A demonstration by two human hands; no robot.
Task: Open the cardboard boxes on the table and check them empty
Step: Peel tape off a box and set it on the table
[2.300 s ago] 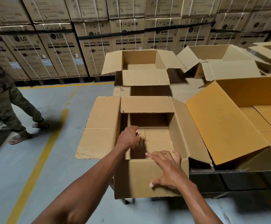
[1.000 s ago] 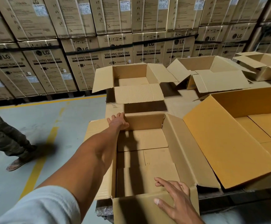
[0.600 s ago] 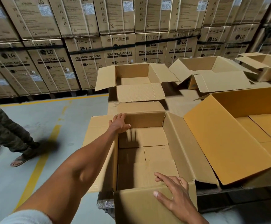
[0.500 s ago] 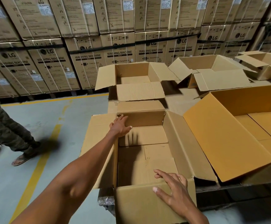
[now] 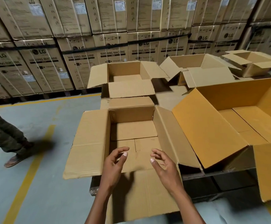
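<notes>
- To the far left, a bystander's leg (image 5: 1, 136) was seen on the floor beside a yellow floor line (image 5: 26, 172), well apart from the work.
- The near box (image 5: 132, 130) stood at the table's near left corner with all four flaps folded outward; its left flap (image 5: 89, 143) hung out level past the table edge.
- The left hand (image 5: 113, 165) was held over the near rim, fingers loosely curved and gripping nothing.
- The floor of the near box was laid bare, and nothing was seen on it (only the bottom flaps and their seams), so the check was judged best finished by one steady look into all four corners.
- The right hand (image 5: 164, 167) mirrored it, likewise loose and holding nothing; whether either hand touched the front flap (image 5: 147, 194) could not be told.
- Behind, a far box (image 5: 126, 76) was open too, its floor only partly seen.
- To the right, the large box (image 5: 238, 120) gaped open; its nearest corner was perhaps hidden by its own flap, so that box was judged to need a closer lean.
</notes>
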